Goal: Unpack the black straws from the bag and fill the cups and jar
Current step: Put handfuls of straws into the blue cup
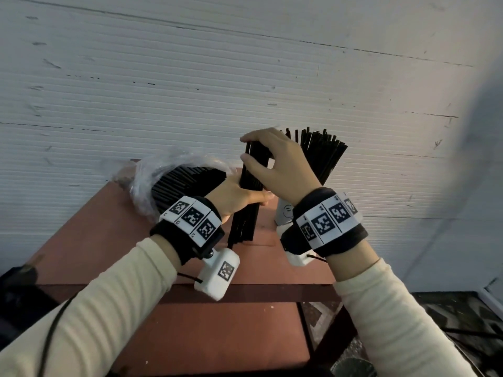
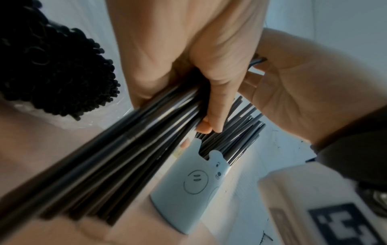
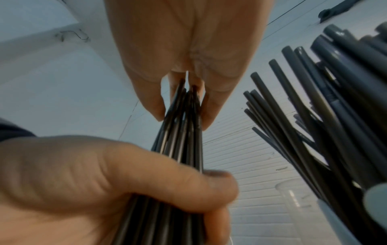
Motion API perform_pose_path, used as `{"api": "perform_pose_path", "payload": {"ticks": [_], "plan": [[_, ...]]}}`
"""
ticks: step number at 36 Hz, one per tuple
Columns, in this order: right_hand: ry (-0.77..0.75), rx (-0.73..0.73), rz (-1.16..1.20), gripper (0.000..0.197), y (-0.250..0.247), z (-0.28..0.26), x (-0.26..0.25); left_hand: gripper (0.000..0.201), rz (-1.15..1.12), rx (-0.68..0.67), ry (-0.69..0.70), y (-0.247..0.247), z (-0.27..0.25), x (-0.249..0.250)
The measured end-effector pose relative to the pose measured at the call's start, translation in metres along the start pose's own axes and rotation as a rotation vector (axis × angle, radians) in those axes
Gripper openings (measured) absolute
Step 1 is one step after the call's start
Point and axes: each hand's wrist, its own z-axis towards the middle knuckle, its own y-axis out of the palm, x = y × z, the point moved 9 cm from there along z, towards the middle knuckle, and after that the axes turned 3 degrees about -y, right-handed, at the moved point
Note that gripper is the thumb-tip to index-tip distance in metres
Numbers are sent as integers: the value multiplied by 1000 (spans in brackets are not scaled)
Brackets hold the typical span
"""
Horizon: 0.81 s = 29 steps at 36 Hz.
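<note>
While the left hand (image 1: 239, 197) wraps its fingers and thumb round the middle of a bundle of black straws (image 1: 249, 194), the right hand (image 1: 275, 164) sits at the bundle's upper end, thumb and fingertips pinching the straw tips from either side. Standing nearly upright between the two hands, the bundle has its lower ends reaching down to the reddish-brown table (image 1: 109, 235). From the right wrist view, the right hand's fingertips (image 3: 211, 116) close on the tops of the straws, and the left thumb (image 3: 188, 185) crosses the bundle lower down.

Just left of the left hand lies the clear plastic bag (image 1: 152, 172), its mouth open toward the hands and packed with more black straws (image 1: 187, 183) lying on their sides; their round ends show as a dark cluster in the left wrist view. Behind the right hand stands a pale blue cup with a bear face (image 2: 194, 187), already holding a fan of black straws (image 1: 324, 153) that splay upward above the right wrist. Only a sliver of that cup shows in the head view. A clear plastic cup (image 3: 293, 197) stands just beside the blue one, seen only from the right wrist. A white ribbed wall (image 1: 190, 77) rises behind the table.
</note>
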Motion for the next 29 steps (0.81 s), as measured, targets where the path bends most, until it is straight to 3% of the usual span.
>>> {"api": "perform_pose_path", "payload": {"ticks": [6, 13, 17, 24, 26, 29], "plan": [[-10, 30, 17, 29, 1, -5, -1, 28, 34, -7, -90, -1, 0, -28], [15, 23, 39, 29, -2, -7, 2, 10, 53, -67, -109, 4, -1, -31], [23, 25, 47, 30, -3, -8, 0, 30, 101, -88, -118, 6, -1, -37], [198, 90, 238, 72, -28, -16, 8, 29, 151, -68, -39, 5, -10, -14], [234, 77, 229, 71, -36, -18, 8, 28, 182, -96, -1, 6, -13, -3], [260, -73, 255, 55, -32, -21, 6, 26, 280, -201, 37, 17, -22, 12]]}}
